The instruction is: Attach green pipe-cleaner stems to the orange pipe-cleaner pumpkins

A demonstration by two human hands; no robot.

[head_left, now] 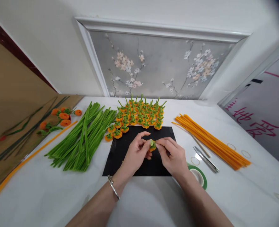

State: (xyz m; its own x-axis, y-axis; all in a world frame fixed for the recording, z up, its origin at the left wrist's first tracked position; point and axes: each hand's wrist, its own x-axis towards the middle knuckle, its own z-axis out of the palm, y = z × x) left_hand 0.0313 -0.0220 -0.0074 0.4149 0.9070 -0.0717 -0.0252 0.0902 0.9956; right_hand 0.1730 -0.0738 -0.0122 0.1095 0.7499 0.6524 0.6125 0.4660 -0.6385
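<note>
1. Left hand (136,153) slants in over the white counter (149,197), thumb and curled fingers pinching the small fuzzy orange-and-green flower (152,145).
2. Right hand (173,153), back upward, pinches its green edge between thumb and forefinger.
3. Both hold it over the flat black mat (116,160).

There are two hands (136,151) (173,154), one held flower (152,146), one black mat (119,154), one tape roll (204,179) and two stem bundles (82,138) (210,142).

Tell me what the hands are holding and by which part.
A small orange-and-green flower: the left hand grips it by its side, and the right hand pinches at its green top. Fingers partly hide the exact contact.
</note>
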